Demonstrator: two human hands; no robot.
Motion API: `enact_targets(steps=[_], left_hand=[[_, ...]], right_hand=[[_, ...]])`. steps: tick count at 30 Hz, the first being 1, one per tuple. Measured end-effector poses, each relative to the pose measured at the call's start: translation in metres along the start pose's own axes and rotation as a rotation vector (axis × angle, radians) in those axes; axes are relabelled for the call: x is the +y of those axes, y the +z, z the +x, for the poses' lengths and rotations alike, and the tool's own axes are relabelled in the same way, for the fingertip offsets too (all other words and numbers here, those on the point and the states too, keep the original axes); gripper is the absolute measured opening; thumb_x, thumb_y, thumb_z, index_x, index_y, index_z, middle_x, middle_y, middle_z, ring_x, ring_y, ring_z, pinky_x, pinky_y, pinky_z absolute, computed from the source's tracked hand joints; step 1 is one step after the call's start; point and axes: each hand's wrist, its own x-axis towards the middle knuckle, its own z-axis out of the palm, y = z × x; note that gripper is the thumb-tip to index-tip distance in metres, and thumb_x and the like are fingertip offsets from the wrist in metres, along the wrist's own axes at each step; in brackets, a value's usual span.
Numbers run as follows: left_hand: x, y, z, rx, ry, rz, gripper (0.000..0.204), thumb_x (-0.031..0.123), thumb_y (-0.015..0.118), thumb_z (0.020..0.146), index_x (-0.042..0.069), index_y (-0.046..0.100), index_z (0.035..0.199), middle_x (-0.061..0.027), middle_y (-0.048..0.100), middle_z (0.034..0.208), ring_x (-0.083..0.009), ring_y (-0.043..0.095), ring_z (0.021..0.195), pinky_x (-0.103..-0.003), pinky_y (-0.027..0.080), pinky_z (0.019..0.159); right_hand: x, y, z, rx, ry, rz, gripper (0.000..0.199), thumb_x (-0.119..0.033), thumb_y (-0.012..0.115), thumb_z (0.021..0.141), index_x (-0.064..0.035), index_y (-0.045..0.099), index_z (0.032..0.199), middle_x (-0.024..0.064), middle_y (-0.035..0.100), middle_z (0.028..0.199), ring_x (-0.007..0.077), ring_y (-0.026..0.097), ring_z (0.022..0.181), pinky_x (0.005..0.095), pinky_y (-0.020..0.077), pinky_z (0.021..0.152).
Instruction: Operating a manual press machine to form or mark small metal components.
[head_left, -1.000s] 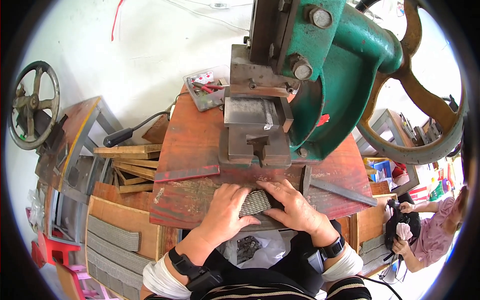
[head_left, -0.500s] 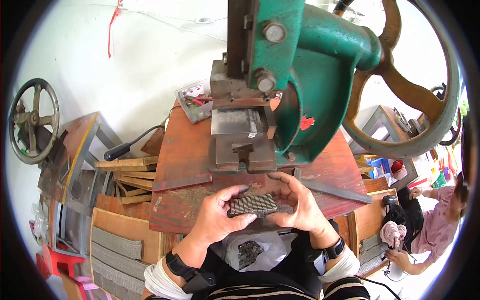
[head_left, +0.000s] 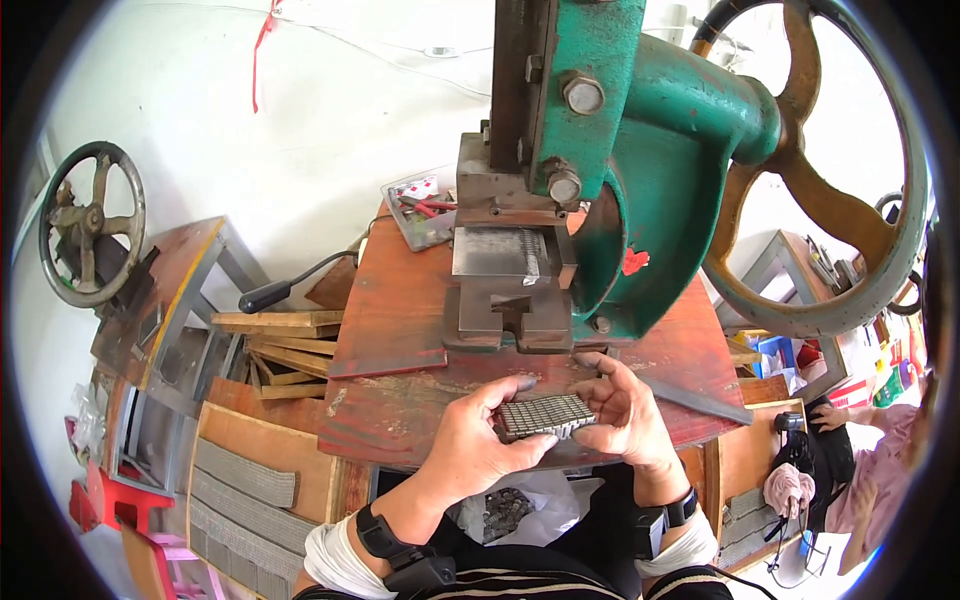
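A block of small grey metal pieces (head_left: 548, 413), packed in tight rows, is held level above the near edge of the red-brown table. My left hand (head_left: 478, 440) grips its left end, thumb along the near side and fingers behind. On the right end, the thumb of my right hand (head_left: 632, 418) presses the near corner while its fingers curl up around the far side. Just beyond my hands stands a green hand press (head_left: 670, 200) with a steel die block (head_left: 510, 315) at its base. A flat metal plate (head_left: 490, 252) lies on the die under the ram.
Below my hands, a white plastic bag (head_left: 560, 500) holds loose metal bits. Wooden trays with rows of metal strips (head_left: 250, 475) stand at both sides. A flat dark bar (head_left: 690, 400) lies on the table. A co-worker in pink (head_left: 890, 460) sits at the far right.
The view has swung left, so the press and table appear further right. Both hands keep hold of the block, which is tilted slightly differently. The co-worker's arms have shifted.
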Motion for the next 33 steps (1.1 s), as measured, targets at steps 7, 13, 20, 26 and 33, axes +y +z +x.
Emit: enact_targets(steps=[7,13,20,26,33], left_hand=[[0.000,-0.009,-0.002,0.032,-0.027,-0.007,0.063,0.005,0.083,0.074,-0.009,0.054,0.128,-0.0118,0.064,0.113,-0.0124,0.062,0.096,-0.027,0.052,0.086],[-0.001,-0.012,-0.003,0.042,-0.047,-0.029,0.063,0.005,0.083,0.074,-0.010,0.054,0.127,-0.0119,0.064,0.112,-0.0126,0.062,0.096,-0.027,0.052,0.086],[-0.001,-0.016,0.000,0.032,-0.046,-0.076,0.067,0.004,0.084,0.073,-0.010,0.051,0.129,-0.0126,0.062,0.115,-0.0137,0.061,0.100,-0.028,0.051,0.090],[-0.004,-0.016,0.002,0.010,-0.027,-0.073,0.069,0.004,0.085,0.072,-0.010,0.051,0.130,-0.0129,0.061,0.117,-0.0138,0.060,0.102,-0.029,0.050,0.092],[-0.010,-0.019,0.005,-0.015,-0.042,-0.098,0.069,0.004,0.085,0.073,-0.010,0.050,0.131,-0.0122,0.061,0.118,-0.0130,0.059,0.105,-0.029,0.049,0.094]], right_hand=[[0.005,0.009,0.005,-0.012,-0.046,-0.049,0.089,0.010,0.072,0.065,0.0008,0.035,0.144,0.0179,0.064,0.115,0.0197,0.061,0.105,0.0301,0.0480,0.093],[0.007,0.010,0.008,-0.056,-0.069,-0.030,0.087,0.013,0.071,0.067,0.0004,0.035,0.144,0.0170,0.064,0.117,0.0201,0.061,0.107,0.0310,0.0478,0.094],[0.005,0.010,0.010,-0.056,-0.052,-0.052,0.088,0.014,0.071,0.067,0.0010,0.032,0.145,0.0181,0.063,0.120,0.0224,0.060,0.111,0.0329,0.0465,0.098],[0.005,0.010,0.006,-0.072,-0.112,-0.015,0.087,0.009,0.076,0.069,-0.0029,0.037,0.145,0.0115,0.061,0.119,0.0178,0.059,0.111,0.0331,0.0469,0.100],[0.006,0.008,0.008,-0.069,-0.093,-0.069,0.090,0.014,0.072,0.068,0.0002,0.030,0.147,0.0164,0.059,0.125,0.0240,0.056,0.118,0.0369,0.0433,0.104]])
